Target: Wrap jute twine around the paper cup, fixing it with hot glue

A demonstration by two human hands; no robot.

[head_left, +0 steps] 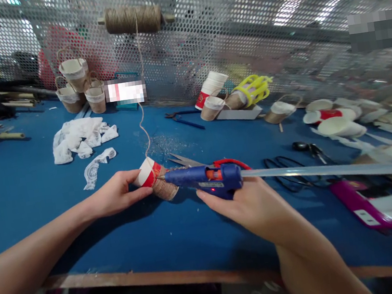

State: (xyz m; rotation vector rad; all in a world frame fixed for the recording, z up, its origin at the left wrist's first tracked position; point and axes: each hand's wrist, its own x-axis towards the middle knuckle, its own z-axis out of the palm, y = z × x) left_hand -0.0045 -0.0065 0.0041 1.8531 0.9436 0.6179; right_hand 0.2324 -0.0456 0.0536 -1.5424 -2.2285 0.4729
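The left hand (pixel 117 193) pinches one cup (pixel 146 172), partly wound with twine (pixel 165 189), near the centre of the frame, while the right hand (pixel 251 202) grips one glue gun (pixel 189 178), nozzle right at the cup. From where I stand, one spool (pixel 132 20) hangs at top centre, three baskets (pixel 78 83) sit upper left, and one pair of scissors (pixel 184 160) lies behind the gun.

Blue-handled pliers (pixel 190 123) lie left of a yellow openwork piece (pixel 254 90).
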